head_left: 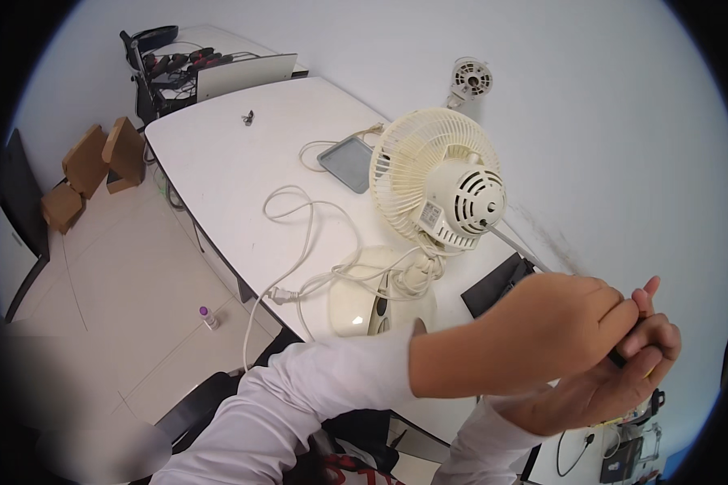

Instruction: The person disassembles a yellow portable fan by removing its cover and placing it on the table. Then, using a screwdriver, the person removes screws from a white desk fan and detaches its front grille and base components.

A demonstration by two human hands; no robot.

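Head view: my right hand (623, 386) wraps a dark-handled screwdriver (516, 245) reaching toward the cream fan (441, 182) on the white table (218, 153). Rear housing (471, 194) on, screw work looks unfinished; my left hand's (566, 319) hold, I cannot tell.

head | left fisheye of head-worn pair | faces downward | left hand (570, 322), right hand (613, 390) close | table (234, 174) beyond
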